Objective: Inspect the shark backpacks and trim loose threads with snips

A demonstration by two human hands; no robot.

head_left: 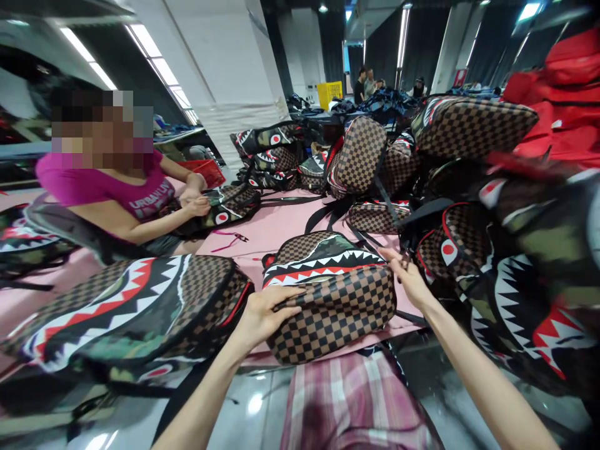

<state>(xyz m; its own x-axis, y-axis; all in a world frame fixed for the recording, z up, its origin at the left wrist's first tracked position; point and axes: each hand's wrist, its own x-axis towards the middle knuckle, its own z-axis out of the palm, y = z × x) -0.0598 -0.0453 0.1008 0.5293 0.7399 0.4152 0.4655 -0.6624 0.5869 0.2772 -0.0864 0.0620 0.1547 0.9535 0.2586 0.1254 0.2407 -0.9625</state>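
Observation:
A brown checkered backpack [332,294] with a shark-mouth print lies on the pink table [281,228] right in front of me. My left hand [267,312] grips its near left edge, fingers curled over the checkered front pocket. My right hand [405,275] pinches the bag's right side near the zipper line. A second backpack of the same print [135,312] lies flat to the left of it.
A person in a magenta top [117,194] sits at the left and handles another bag [229,209]. Pink scissors [229,239] lie mid-table. Heaps of matching backpacks [469,187] fill the right and back. Red bags [562,94] are stacked at top right.

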